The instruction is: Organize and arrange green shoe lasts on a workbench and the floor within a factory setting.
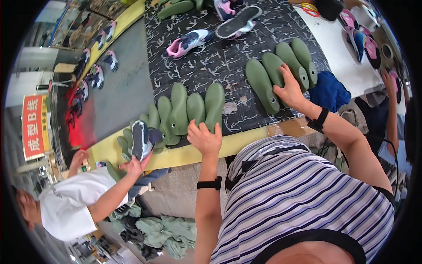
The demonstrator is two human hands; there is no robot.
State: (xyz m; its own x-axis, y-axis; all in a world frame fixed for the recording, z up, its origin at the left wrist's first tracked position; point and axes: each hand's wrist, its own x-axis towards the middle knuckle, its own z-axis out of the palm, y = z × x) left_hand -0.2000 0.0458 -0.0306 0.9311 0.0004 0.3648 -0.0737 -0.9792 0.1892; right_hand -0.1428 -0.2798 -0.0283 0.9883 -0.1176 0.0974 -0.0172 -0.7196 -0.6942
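Green shoe lasts stand in two groups on a dark, scuffed work surface (237,127). My left hand (205,138) is at the near ends of two lasts in the left group, a shorter last (196,107) and a longer last (215,102). Its fingers curl against them, with the thumb by the longer one. In the right group, my right hand (291,89) grips a last (273,66), fingers over its far side and thumb on the near side. Beside it lie an outer last (259,81) and two more lasts (293,61) to the right.
At the left, a co-worker's hand (140,163) holds a shoe (141,138) near the table's yellow edge (237,148). Farther back lie a navy-and-pink shoe (190,42) and an upturned shoe (238,23). Blue cloth (329,91) sits beside the right group.
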